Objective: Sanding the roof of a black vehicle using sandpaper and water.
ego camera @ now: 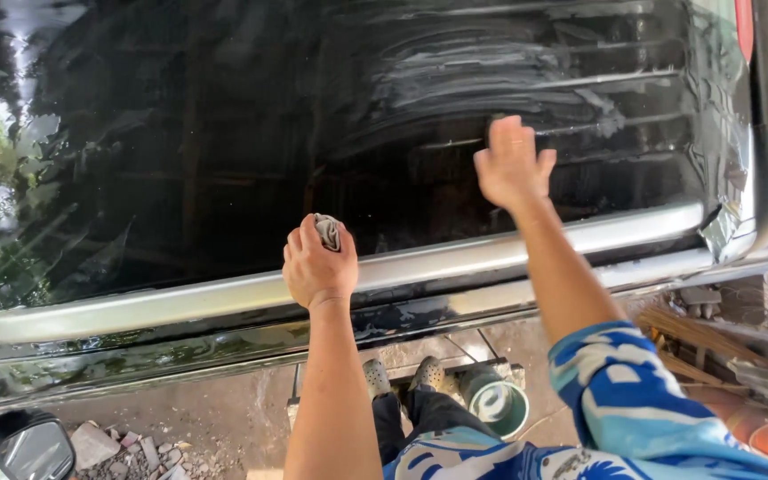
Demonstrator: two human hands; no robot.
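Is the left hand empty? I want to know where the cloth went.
No: the left hand is closed in a fist around a crumpled grey cloth, held by the silver trim strip of the black car roof.

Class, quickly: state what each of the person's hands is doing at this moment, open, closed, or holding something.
Left hand: closed in a fist around a small grey cloth.
Right hand: fingers spread, palm pressing something dark, mostly hidden, against the black car panel.

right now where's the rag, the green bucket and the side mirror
rag (328,230), head view, on the grey cloth bunched in the left hand (317,267)
green bucket (497,402), head view, on its inner wall
side mirror (33,450), head view, on the glass
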